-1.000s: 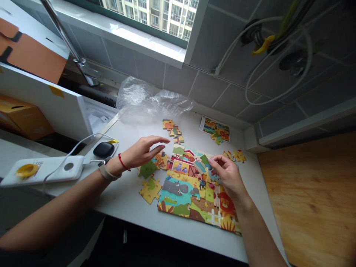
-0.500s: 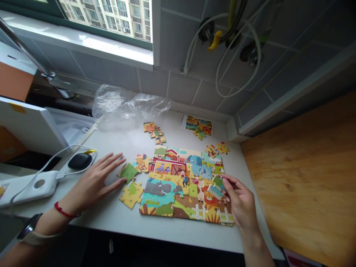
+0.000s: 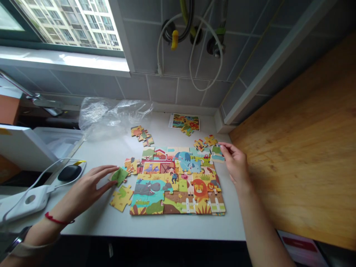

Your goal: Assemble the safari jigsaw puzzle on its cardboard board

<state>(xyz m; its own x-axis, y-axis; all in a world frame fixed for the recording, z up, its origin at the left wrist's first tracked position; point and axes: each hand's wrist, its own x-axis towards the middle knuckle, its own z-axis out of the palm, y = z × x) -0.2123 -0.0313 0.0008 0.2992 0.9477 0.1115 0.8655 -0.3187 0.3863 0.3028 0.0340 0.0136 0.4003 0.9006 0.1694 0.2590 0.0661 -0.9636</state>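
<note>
A partly joined jigsaw puzzle [image 3: 155, 187] with farm and wild animals lies flat on the white counter. My right hand [image 3: 236, 163] is closed on a green and light-blue puzzle piece [image 3: 217, 155], pinched at its right edge beside the puzzle's upper right corner. To the left of the puzzle, the thumb and fingers of my left hand [image 3: 93, 185] close on the edge of a green puzzle piece [image 3: 120, 177]. Just below that lies a yellow puzzle piece [image 3: 121, 198], and above it a joined giraffe-patterned cluster [image 3: 132, 165].
Loose pieces [image 3: 142, 135] lie above the puzzle, with more pieces [image 3: 205, 142] near its upper right corner. A picture card [image 3: 185, 121] with a piece on it lies at the back. Crumpled clear plastic [image 3: 111, 115], a white power strip [image 3: 26, 202] and a black charger [image 3: 69, 172] are leftward.
My right hand has moved the piece from over the lion area to the puzzle's upper right. My left hand has closed its fingers on the green piece. The camera view has shifted.
</note>
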